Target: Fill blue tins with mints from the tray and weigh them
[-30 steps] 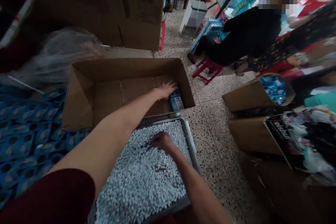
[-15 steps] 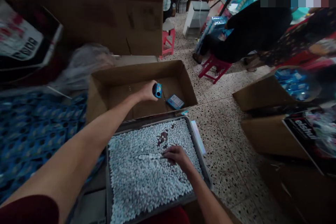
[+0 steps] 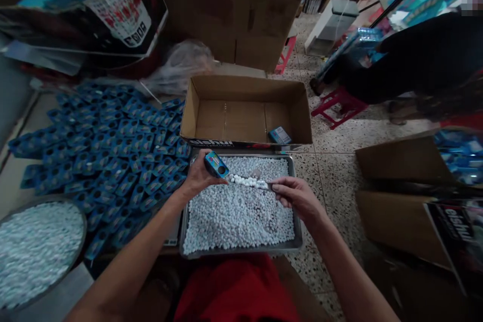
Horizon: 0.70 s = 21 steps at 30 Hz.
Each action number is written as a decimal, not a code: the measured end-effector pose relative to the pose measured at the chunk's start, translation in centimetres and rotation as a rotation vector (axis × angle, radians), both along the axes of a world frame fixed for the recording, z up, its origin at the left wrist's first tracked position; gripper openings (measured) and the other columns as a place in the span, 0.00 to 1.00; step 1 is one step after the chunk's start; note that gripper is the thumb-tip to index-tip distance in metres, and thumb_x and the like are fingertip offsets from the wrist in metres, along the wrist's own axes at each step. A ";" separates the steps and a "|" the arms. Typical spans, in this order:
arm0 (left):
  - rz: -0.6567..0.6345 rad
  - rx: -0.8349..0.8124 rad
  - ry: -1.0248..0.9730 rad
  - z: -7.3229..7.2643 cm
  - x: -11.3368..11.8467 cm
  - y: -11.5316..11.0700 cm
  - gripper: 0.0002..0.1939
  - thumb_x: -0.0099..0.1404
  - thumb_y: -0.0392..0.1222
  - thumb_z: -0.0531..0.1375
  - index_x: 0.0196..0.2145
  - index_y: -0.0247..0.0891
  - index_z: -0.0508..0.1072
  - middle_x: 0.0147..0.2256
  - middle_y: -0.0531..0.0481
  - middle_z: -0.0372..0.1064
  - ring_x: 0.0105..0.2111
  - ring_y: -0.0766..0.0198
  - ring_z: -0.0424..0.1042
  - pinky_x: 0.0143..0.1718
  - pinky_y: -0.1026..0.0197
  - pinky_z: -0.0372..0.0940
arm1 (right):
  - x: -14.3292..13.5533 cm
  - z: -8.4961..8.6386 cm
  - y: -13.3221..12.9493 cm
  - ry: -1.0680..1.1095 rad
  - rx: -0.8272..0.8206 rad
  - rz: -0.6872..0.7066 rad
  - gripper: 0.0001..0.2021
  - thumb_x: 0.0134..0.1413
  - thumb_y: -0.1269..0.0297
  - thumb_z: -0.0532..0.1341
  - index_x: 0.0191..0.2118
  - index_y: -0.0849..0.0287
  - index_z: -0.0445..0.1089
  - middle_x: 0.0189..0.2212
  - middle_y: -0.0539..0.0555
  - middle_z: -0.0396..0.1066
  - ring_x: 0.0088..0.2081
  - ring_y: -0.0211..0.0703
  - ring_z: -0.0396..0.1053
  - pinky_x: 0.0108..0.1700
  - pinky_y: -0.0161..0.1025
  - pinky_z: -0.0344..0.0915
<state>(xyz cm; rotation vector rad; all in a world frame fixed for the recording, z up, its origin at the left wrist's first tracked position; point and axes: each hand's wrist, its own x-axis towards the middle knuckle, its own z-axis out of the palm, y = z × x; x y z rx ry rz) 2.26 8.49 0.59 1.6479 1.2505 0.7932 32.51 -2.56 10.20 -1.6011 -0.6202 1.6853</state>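
Observation:
My left hand (image 3: 196, 175) grips a small blue carton (image 3: 217, 165) with a round dark hole in its face, tilted over the tray's left part. My right hand (image 3: 298, 195) pinches the end of a narrow scoop (image 3: 269, 186), which carries a row of white balls (image 3: 247, 181). The scoop's far end is at the lower edge of the carton; whether it enters the carton I cannot make out. Below both hands is a metal tray (image 3: 298, 241) filled with small white balls (image 3: 230, 219).
Behind the tray stands an open cardboard box (image 3: 245, 93) with one blue carton (image 3: 279, 135) inside. Many blue cartons (image 3: 113, 161) lie at left, near a round pan (image 3: 83, 226) of white balls. At right are more cardboard boxes (image 3: 400, 226) and a seated person (image 3: 422, 60).
My left hand has brought the blue carton back from over the cardboard box to above the tray. The loaded scoop has risen from the balls to meet it. The view has swung left.

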 end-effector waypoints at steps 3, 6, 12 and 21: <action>0.050 0.052 0.092 -1.8 0.0 -2.0 0.48 0.39 0.50 0.79 0.53 0.41 0.63 0.42 0.50 0.68 0.41 0.56 0.72 0.44 0.54 0.69 | -0.6 -1.2 1.4 -0.073 0.008 0.064 0.18 0.44 0.54 0.74 0.37 0.64 0.80 0.19 0.49 0.71 0.18 0.30 0.61 0.20 0.29 0.54; 0.048 0.226 0.215 -2.8 -0.3 -2.9 0.45 0.40 0.46 0.78 0.53 0.39 0.64 0.48 0.43 0.69 0.49 0.48 0.71 0.53 0.47 0.66 | -2.3 -2.2 2.4 -0.210 0.019 0.138 0.15 0.46 0.55 0.71 0.35 0.62 0.79 0.18 0.47 0.69 0.17 0.33 0.61 0.20 0.31 0.55; -0.048 0.318 0.283 -5.5 -0.9 -4.6 0.36 0.52 0.49 0.74 0.54 0.40 0.65 0.51 0.41 0.68 0.53 0.45 0.69 0.57 0.44 0.62 | -10.0 -1.7 4.8 -0.908 0.322 0.568 0.10 0.53 0.72 0.61 0.34 0.58 0.81 0.28 0.55 0.79 0.30 0.43 0.72 0.36 0.38 0.63; 0.207 0.053 0.089 -10.9 -4.5 -9.2 0.30 0.62 0.55 0.67 0.54 0.40 0.60 0.51 0.40 0.64 0.55 0.50 0.67 0.59 0.46 0.62 | 1.6 -5.4 -4.4 -0.778 0.064 0.231 0.13 0.56 0.54 0.65 0.38 0.57 0.81 0.25 0.52 0.75 0.23 0.42 0.67 0.30 0.39 0.63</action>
